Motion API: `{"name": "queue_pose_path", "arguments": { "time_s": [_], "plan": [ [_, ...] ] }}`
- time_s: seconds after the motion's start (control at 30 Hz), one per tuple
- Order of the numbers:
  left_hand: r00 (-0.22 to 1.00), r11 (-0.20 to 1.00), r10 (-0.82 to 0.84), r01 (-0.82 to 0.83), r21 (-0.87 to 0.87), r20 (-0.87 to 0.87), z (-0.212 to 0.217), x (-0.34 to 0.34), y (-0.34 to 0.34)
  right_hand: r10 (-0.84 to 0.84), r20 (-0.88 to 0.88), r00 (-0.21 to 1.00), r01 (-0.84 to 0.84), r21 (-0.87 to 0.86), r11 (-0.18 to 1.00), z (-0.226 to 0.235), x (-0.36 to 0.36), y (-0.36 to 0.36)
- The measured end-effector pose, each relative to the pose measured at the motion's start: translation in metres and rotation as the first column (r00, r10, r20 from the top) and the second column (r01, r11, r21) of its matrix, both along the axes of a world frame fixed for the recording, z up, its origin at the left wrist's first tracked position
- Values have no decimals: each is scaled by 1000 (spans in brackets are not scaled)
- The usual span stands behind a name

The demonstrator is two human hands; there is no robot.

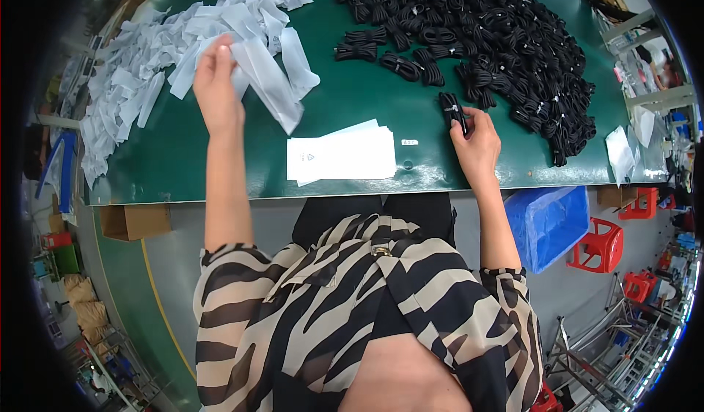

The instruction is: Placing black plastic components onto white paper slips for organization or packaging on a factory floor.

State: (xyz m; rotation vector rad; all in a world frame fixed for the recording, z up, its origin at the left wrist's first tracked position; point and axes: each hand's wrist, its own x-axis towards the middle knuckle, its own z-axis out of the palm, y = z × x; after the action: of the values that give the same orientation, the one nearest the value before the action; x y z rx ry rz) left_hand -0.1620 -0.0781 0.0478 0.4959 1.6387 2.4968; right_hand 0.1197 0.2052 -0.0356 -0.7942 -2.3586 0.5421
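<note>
At the edge of a big heap of pale, translucent plastic bags, my left hand is closed with its fingers pinched on one bag, which slants down to the right. My right hand grips a coiled black cable tied in a bundle, between thumb and fingers. Many more bundled black cables are heaped beyond and to the right of that hand. Between my hands, near the table's front edge, lies a stack of white printed bags or sheets.
The green table spans the view. A small white label lies right of the stack, and a white sheet at the right end. Below stand a cardboard box, a blue lined bin and red stools.
</note>
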Motion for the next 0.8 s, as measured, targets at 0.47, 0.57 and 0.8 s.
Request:
{"name": "queue_pose_path", "arguments": {
  "time_s": [0.47,0.57,0.8],
  "plan": [
    [557,689,-592,-26,-725,-583,-74,147,49,293,-246,924,-322,-89,942,20,23,-61],
    [665,676,-583,79,-732,-466,-79,151,49,358,-210,910,-370,-18,929,16,32,-69],
    [852,670,-517,343,-659,-83,-76,147,44,524,-139,840,-497,190,847,17,32,-77]
  ]
}}
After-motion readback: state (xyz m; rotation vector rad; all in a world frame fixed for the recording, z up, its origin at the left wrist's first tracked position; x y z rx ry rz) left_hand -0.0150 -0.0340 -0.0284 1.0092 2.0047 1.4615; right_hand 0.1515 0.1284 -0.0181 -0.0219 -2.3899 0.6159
